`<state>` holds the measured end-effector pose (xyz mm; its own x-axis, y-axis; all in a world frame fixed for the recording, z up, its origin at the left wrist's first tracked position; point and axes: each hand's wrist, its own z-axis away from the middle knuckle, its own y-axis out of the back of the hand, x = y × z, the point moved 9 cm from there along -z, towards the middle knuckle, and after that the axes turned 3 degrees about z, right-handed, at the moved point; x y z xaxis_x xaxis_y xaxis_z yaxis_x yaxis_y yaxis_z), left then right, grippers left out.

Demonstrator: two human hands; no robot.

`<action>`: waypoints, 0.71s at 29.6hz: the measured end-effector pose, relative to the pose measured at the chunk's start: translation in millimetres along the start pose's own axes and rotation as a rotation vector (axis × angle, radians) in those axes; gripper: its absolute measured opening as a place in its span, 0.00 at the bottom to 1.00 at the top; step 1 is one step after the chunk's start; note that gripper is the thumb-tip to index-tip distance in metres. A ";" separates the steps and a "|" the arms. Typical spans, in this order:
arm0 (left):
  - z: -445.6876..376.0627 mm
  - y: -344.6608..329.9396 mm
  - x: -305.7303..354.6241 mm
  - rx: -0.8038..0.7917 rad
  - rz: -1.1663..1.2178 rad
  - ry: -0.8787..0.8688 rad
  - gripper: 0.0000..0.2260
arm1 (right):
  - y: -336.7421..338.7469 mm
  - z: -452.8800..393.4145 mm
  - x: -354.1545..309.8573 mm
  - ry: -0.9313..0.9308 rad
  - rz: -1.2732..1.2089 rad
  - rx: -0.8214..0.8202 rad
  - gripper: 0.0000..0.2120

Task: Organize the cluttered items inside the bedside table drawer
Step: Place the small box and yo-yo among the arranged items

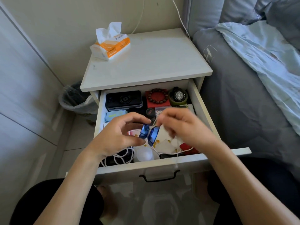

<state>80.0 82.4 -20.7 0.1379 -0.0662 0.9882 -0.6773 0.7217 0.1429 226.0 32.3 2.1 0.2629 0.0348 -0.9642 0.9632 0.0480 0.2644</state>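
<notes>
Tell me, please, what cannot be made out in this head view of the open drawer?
- Right hand: motion-blurred, so its hold on the yo-yo string is unclear.
- Items in the drawer middle: hidden behind both hands and the blue yo-yo.
- Tissue pack print: too small to read.

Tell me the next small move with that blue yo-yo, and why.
Probably keep winding: the left hand grips the translucent blue plastic yo-yo above the open white drawer, while the right hand pinches its thin white string, part of which hangs loose over the drawer front.
</notes>
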 end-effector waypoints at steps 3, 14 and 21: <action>6.2 1.5 13.1 -0.039 0.335 -0.097 0.19 | 33.3 -0.7 9.3 -0.048 0.131 0.200 0.12; 1.1 -7.2 4.9 -0.052 0.015 -0.014 0.19 | 19.3 2.7 -3.9 0.047 0.152 0.136 0.11; -0.8 25.0 10.5 0.267 0.202 -0.104 0.19 | -27.1 6.8 13.4 0.006 0.560 -0.159 0.09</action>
<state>65.1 100.4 -6.8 -0.0831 -0.0199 0.9963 -0.8507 0.5222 -0.0605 203.8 24.6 -18.1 0.7293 0.1034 -0.6763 0.6569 0.1702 0.7345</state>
